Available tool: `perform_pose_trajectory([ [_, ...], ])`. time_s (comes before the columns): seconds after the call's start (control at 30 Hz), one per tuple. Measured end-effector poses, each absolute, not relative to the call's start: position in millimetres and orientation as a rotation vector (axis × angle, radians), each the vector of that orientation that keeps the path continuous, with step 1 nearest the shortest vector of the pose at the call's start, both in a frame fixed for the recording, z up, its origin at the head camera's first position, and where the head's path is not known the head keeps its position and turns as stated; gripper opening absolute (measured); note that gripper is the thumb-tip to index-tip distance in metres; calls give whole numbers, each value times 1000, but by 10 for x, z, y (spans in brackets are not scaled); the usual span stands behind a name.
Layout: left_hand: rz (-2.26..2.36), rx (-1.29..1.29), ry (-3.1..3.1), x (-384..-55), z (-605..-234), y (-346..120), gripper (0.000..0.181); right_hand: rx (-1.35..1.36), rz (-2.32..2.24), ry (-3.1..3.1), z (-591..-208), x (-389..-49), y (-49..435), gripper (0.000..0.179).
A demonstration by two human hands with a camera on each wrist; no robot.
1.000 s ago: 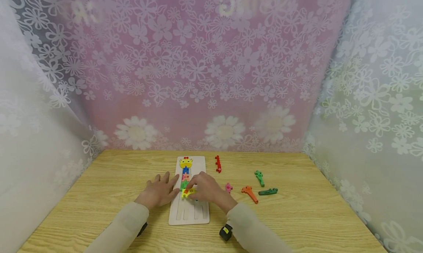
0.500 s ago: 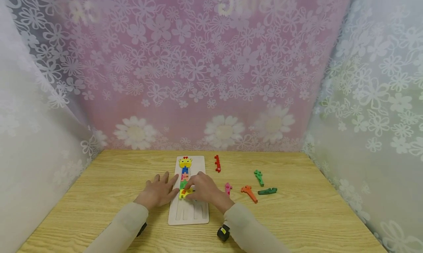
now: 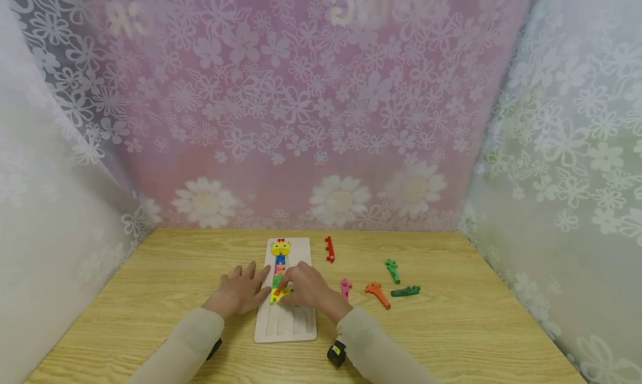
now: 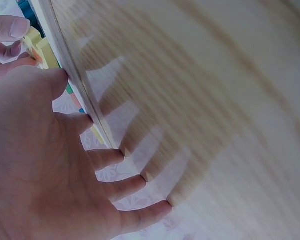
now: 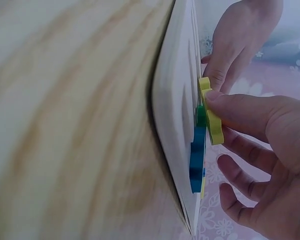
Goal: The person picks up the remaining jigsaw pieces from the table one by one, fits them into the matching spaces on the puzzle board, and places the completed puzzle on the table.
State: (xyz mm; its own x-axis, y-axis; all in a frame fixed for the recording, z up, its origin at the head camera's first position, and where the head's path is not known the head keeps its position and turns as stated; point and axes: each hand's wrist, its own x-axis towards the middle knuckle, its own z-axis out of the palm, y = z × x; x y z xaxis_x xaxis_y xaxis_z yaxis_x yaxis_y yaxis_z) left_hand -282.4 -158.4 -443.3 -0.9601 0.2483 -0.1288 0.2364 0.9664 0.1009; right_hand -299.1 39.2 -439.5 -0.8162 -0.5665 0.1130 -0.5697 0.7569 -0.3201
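3 views. Head: from above, facing forward and down, farthest off; takes in tabletop [image 3: 451, 328], floral curtain [image 3: 321, 122], left hand [image 3: 239, 292] and right hand [image 3: 310, 286]. Left wrist: close, looks along left palm, low over the wood, scene rolled sideways. Right wrist: likewise close and rolled, board [image 5: 175, 95] near edge-on. 2 wrist views share board, yellow piece [image 5: 213, 120], both hands.

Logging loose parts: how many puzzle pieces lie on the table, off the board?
5, all right of the board: red piece near its far end; pink by the right hand, partly hidden; orange further right; dark green beside it; light green beyond both. More may be hidden.
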Motion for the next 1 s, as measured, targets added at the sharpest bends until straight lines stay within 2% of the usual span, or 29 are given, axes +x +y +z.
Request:
perform_pose_trajectory([
  [1.0, 116, 378, 2975, -2821, -4437, -1585, 62, 1010, 594, -2931, -4411, -3056, 400, 22],
])
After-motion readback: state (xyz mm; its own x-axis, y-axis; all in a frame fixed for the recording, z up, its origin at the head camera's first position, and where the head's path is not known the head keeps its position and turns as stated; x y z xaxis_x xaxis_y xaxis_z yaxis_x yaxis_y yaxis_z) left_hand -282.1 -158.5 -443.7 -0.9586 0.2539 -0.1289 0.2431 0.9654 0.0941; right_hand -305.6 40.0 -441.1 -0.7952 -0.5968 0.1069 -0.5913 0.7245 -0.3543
